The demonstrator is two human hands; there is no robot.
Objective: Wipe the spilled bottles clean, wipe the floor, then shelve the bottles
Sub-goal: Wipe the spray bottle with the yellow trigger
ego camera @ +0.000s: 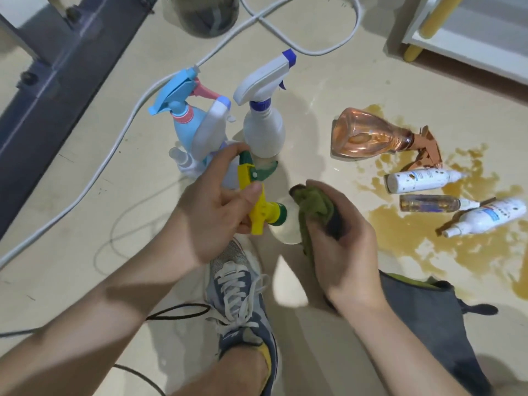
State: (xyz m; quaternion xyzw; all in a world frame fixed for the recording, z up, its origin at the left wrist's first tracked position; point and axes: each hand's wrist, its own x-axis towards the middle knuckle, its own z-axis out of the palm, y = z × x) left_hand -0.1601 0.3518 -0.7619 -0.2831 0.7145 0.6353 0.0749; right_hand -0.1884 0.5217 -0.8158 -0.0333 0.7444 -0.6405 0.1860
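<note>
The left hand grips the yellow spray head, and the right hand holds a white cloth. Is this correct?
Wrong colour: the head view shows the cloth in the right hand is green. The left hand does grip the yellow spray head.

A glossy cream floor [328, 67] carries a white cable [120, 132] beside a dark metal frame [51, 90].

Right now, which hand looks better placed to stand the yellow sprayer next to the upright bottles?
Left, probably. The left hand grips the yellow sprayer, and the white spray bottle and blue spray bottle stand upright just beyond it. The right hand is busy holding the green cloth.
</note>
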